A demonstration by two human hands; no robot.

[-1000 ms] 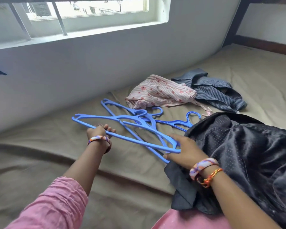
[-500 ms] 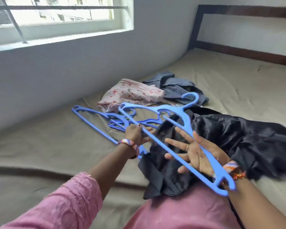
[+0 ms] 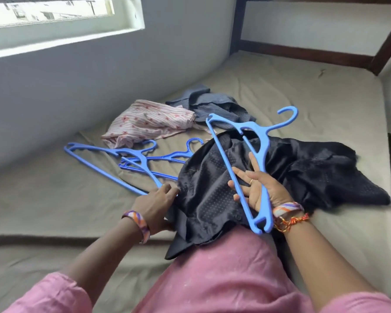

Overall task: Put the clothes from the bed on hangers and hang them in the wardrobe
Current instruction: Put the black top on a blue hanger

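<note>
Now our right hand (image 3: pixel 257 193), fingers spread, carries the blue hanger (image 3: pixel 239 163) lifted off the pile, while our left hand (image 3: pixel 155 204) pinches the dark shirt (image 3: pixel 212 188), ready for threading.

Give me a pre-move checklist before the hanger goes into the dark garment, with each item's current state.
1. Hanger in hand: ok. The right hand carries one blue hanger on straight fingers threaded through its frame.
2. Garment secured: ok. The left hand pinches the edge of the dark garment.
3. Neck opening located: cannot tell; the garment lies crumpled.
4. Hanger free of the spare hangers: ok, it is lifted apart from them.
5. Other clothes out of the way: ok. The pink striped garment and the grey striped garment lie farther off on the bed.
</note>
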